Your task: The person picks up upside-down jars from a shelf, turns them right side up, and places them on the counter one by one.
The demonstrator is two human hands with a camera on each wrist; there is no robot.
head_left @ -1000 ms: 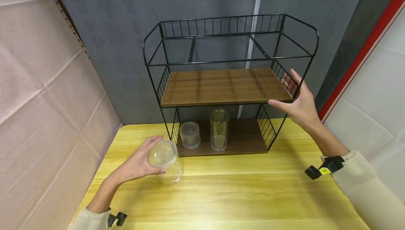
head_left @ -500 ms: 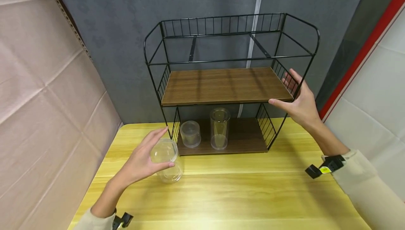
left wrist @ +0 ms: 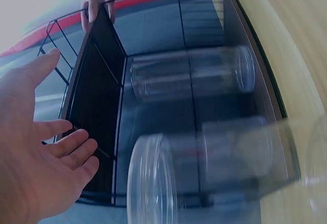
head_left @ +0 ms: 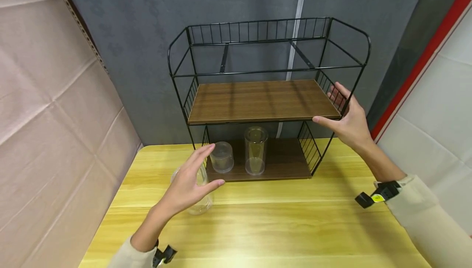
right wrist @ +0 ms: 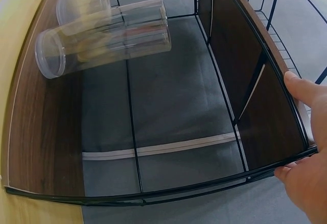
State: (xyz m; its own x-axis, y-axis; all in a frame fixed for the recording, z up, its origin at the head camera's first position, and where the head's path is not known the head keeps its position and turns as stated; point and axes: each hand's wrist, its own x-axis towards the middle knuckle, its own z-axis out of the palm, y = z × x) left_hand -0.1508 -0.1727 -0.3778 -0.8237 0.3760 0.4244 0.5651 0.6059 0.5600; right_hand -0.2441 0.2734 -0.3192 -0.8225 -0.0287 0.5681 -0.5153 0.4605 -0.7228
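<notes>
Short jar (head_left: 221, 158) and tall jar (head_left: 256, 152) shelved, third jar (head_left: 201, 208) probably what's left, out on the table (head_left: 280, 227). Left hand (head_left: 186, 189) spread wide, empty; right hand (head_left: 352, 128) grips the rack (head_left: 263, 100).

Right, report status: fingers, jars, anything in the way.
Left fingers open, empty, near table jar. Right fingers gripping rack. Short jar, tall jar on lower shelf; possibly in the way.

I face a grey wall (head_left: 132, 63) behind a yellow counter (head_left: 280, 223). Creased pinkish cloth (head_left: 55, 137) flanks my left, a red-edged white panel (head_left: 442, 120) my right.
</notes>
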